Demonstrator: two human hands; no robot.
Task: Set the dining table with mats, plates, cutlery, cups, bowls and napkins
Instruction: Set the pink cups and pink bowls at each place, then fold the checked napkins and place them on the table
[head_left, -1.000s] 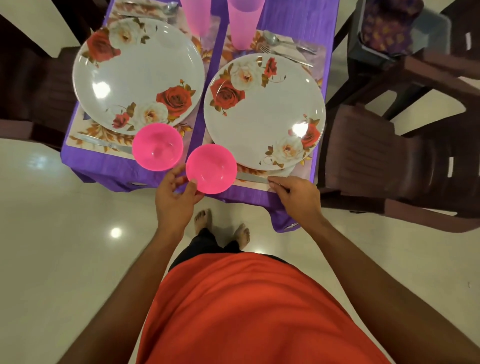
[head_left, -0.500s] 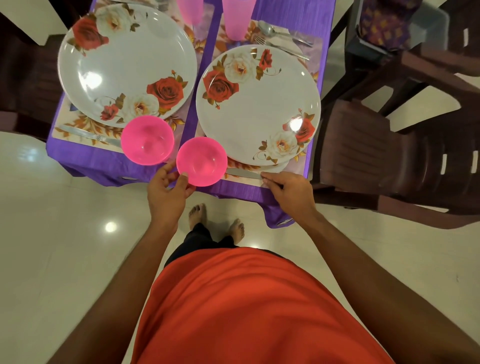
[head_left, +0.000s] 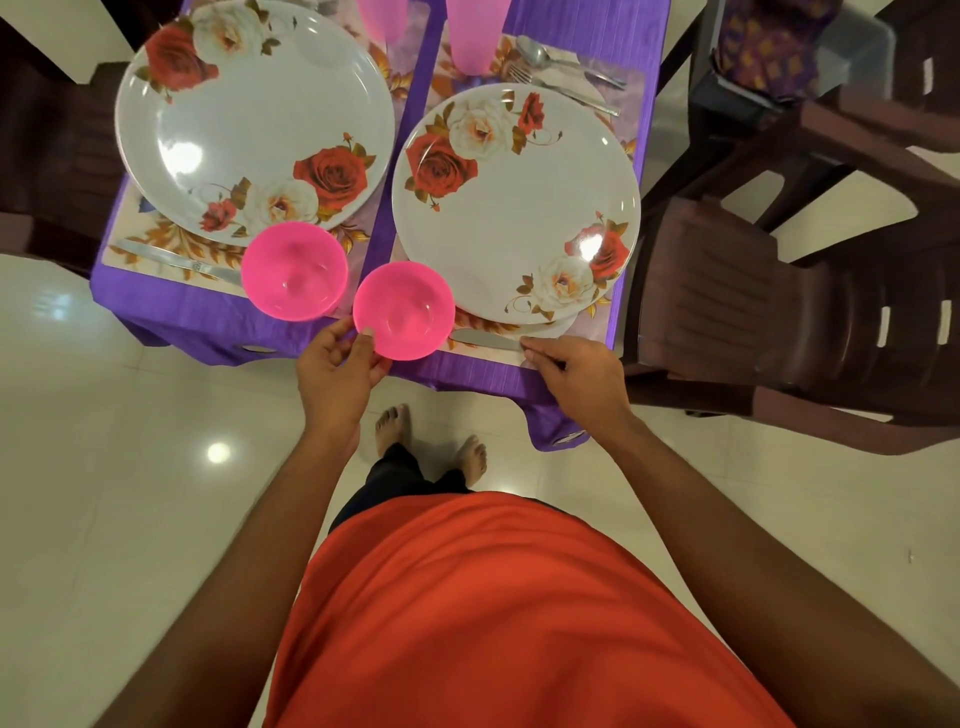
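— Where is the round pink plastic bowl (head_left: 405, 312) found?
— At the near edge of the purple-clothed counter (head_left: 467, 371), its rim pinched by the left hand (head_left: 337, 364). Beside it, a steel table knife (head_left: 483, 339) is gripped at the handle by the right hand (head_left: 582, 374).
— And beyond?
— A dark brown plastic chair (head_left: 779, 312) and glossy cream floor tiles (head_left: 104, 467) are seen.

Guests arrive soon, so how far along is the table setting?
Done: two mats, two floral plates, pink cups, spoon, fork, left knife, left pink bowl. In hand: left hand holds the right pink bowl; right hand pinches the right knife. Left: napkins, none visible.
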